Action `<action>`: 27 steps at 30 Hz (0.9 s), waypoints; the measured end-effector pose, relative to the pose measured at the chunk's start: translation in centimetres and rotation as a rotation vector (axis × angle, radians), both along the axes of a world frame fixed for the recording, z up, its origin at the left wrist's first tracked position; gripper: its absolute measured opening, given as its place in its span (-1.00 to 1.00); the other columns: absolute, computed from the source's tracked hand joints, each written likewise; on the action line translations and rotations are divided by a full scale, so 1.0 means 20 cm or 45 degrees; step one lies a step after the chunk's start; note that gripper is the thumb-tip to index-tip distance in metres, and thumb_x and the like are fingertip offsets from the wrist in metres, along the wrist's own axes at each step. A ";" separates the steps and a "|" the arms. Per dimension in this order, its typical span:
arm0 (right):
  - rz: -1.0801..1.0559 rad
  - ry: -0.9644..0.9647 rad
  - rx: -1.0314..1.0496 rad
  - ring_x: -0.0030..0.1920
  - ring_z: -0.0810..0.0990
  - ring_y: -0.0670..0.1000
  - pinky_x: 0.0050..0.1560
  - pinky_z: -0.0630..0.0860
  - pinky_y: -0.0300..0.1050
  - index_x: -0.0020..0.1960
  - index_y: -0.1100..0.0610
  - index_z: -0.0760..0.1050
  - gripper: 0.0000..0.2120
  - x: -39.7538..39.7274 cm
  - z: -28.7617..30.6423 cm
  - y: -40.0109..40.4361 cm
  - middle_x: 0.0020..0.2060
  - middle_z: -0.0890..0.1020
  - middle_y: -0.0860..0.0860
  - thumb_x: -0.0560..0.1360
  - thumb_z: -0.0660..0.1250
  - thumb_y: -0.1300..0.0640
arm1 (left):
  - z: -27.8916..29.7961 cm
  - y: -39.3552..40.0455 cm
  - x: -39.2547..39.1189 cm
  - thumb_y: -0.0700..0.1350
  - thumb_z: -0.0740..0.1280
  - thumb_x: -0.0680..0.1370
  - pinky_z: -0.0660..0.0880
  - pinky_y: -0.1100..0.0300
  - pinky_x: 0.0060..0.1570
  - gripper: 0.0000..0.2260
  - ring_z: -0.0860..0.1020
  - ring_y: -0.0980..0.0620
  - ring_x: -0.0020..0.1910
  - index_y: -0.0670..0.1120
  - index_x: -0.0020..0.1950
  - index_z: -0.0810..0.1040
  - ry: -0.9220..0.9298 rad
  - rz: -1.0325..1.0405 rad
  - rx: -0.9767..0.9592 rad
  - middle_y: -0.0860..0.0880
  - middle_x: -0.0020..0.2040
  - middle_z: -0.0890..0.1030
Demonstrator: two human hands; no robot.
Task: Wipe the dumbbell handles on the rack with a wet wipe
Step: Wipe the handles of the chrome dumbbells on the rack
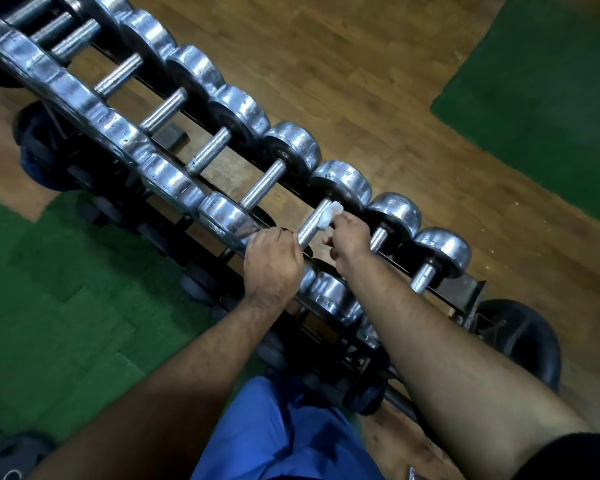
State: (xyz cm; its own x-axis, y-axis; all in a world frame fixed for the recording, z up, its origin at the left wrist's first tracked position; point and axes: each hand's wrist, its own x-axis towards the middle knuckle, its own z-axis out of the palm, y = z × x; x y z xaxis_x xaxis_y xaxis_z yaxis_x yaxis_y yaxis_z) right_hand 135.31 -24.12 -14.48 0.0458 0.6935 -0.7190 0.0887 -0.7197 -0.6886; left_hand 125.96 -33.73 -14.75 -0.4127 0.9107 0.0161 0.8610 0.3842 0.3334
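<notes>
Chrome dumbbells (201, 109) crowd black steel rack (465, 289), 10-to-4 o'clock. Right hand (349, 237) pinches white wet wipe (330, 214) against knurled handle (314, 223); left hand (272, 263) grasps its near end. Green mats (541, 98) flank wooden floor (343, 64).

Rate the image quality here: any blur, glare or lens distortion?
Head view: wide-angle bending at the edges; glare streaks on the chrome dumbbell heads; soft blur on the blue shorts and near forearms; right hand and white wet wipe are fairly sharp; dim, warm lighting.
</notes>
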 end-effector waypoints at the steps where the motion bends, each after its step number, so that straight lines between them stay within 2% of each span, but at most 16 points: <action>1: -0.026 0.050 -0.067 -0.50 0.43 -0.11 -0.60 0.25 -0.28 -0.05 0.05 0.57 -0.79 -0.02 0.00 0.01 -0.31 0.58 -0.02 0.65 0.18 0.11 | 0.00 0.00 -0.01 -0.10 0.14 0.62 0.45 0.06 -0.04 -0.75 0.48 -0.01 -0.20 -0.13 -0.15 0.54 -0.017 -0.008 0.002 -0.03 -0.25 0.52; 4: 0.002 0.089 -0.150 -0.53 0.36 -0.15 -0.58 0.18 -0.29 -0.02 0.08 0.60 -0.76 -0.05 0.00 0.05 -0.40 0.52 -0.05 0.64 0.16 0.09 | -0.02 0.00 -0.01 -0.08 0.10 0.63 0.46 0.06 -0.01 -0.73 0.49 0.00 -0.18 -0.12 -0.10 0.55 -0.052 -0.014 0.025 -0.02 -0.22 0.54; 6: 0.026 0.103 -0.194 -0.53 0.33 -0.17 -0.57 0.14 -0.31 -0.08 0.06 0.62 -0.73 -0.06 0.00 0.05 -0.45 0.48 -0.09 0.63 0.15 0.11 | -0.02 0.00 -0.01 -0.08 0.09 0.63 0.46 0.07 0.00 -0.73 0.49 0.01 -0.18 -0.11 -0.09 0.55 -0.064 -0.015 0.031 -0.01 -0.22 0.54; 8: 0.111 0.133 -0.273 -0.54 0.31 -0.18 -0.56 0.10 -0.36 -0.17 0.06 0.56 -0.73 -0.04 -0.01 0.01 -0.45 0.47 -0.08 0.60 0.14 0.19 | -0.03 -0.01 -0.01 -0.08 0.10 0.62 0.46 0.06 -0.01 -0.73 0.50 -0.01 -0.17 -0.11 -0.08 0.56 -0.075 -0.014 0.058 -0.02 -0.21 0.55; 10: 0.173 0.193 -0.355 -0.57 0.31 -0.19 -0.59 0.12 -0.41 -0.13 0.07 0.53 -0.78 -0.01 -0.02 -0.01 -0.42 0.49 -0.04 0.60 0.16 0.22 | -0.03 -0.01 -0.01 -0.08 0.10 0.62 0.47 0.04 0.01 -0.72 0.52 -0.03 -0.14 -0.11 -0.07 0.57 -0.080 -0.014 0.063 -0.03 -0.18 0.57; 15: -0.244 0.417 -0.369 -0.63 0.27 -0.21 -0.66 0.12 -0.39 -0.12 0.10 0.45 -0.79 -0.05 -0.07 0.13 -0.52 0.46 -0.06 0.65 0.12 0.18 | -0.05 -0.01 -0.03 -0.06 0.09 0.61 0.46 0.02 -0.03 -0.72 0.49 -0.03 -0.18 -0.10 -0.13 0.55 -0.067 -0.034 0.057 -0.01 -0.23 0.53; 17: -0.159 0.363 -0.368 -0.62 0.27 -0.20 -0.64 0.11 -0.40 -0.11 0.12 0.49 -0.77 -0.07 -0.08 0.10 -0.47 0.45 -0.04 0.64 0.11 0.14 | -0.06 0.00 -0.03 -0.06 0.11 0.61 0.45 0.01 -0.03 -0.73 0.50 -0.06 -0.18 -0.10 -0.14 0.55 -0.051 -0.038 0.069 -0.03 -0.23 0.54; 21: 0.194 0.212 -0.405 -0.61 0.27 -0.18 -0.57 0.11 -0.42 -0.20 0.11 0.46 -0.78 0.02 -0.05 0.00 -0.48 0.46 -0.03 0.58 0.16 0.25 | -0.06 -0.01 -0.03 -0.07 0.12 0.60 0.46 -0.01 -0.03 -0.73 0.51 -0.08 -0.18 -0.11 -0.14 0.56 -0.052 -0.028 0.051 -0.05 -0.23 0.55; 22: 0.165 0.222 -0.384 -0.61 0.28 -0.19 -0.55 0.10 -0.42 -0.20 0.10 0.45 -0.79 0.04 -0.04 0.02 -0.49 0.45 -0.03 0.58 0.17 0.26 | -0.05 -0.01 -0.03 -0.07 0.12 0.61 0.46 -0.01 -0.03 -0.73 0.50 -0.07 -0.19 -0.11 -0.14 0.56 -0.060 -0.030 0.045 -0.04 -0.24 0.54; 25: -0.165 0.289 -0.307 -0.58 0.27 -0.19 -0.62 0.12 -0.41 -0.19 0.10 0.45 -0.79 0.01 -0.03 0.11 -0.49 0.41 -0.04 0.59 0.18 0.25 | -0.04 -0.01 -0.02 -0.06 0.12 0.61 0.45 0.02 -0.05 -0.73 0.48 -0.04 -0.21 -0.09 -0.16 0.54 -0.070 -0.028 0.053 -0.01 -0.26 0.52; 27: -0.109 0.259 -0.278 -0.52 0.25 -0.17 -0.62 0.10 -0.40 -0.24 0.13 0.48 -0.72 -0.03 -0.02 0.11 -0.46 0.41 -0.03 0.59 0.13 0.27 | -0.05 -0.01 -0.02 -0.07 0.13 0.61 0.44 0.01 -0.06 -0.74 0.48 -0.05 -0.21 -0.10 -0.16 0.54 -0.069 -0.031 0.073 -0.02 -0.26 0.52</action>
State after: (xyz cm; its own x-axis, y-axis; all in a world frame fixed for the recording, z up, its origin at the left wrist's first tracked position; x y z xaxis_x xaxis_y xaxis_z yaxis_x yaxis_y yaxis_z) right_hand 134.67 -21.96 -14.97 -0.0628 0.5212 -0.8511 -0.1024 -0.8517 -0.5140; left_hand 125.47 -33.90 -15.69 -0.3921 0.9187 0.0467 0.8500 0.3424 0.4003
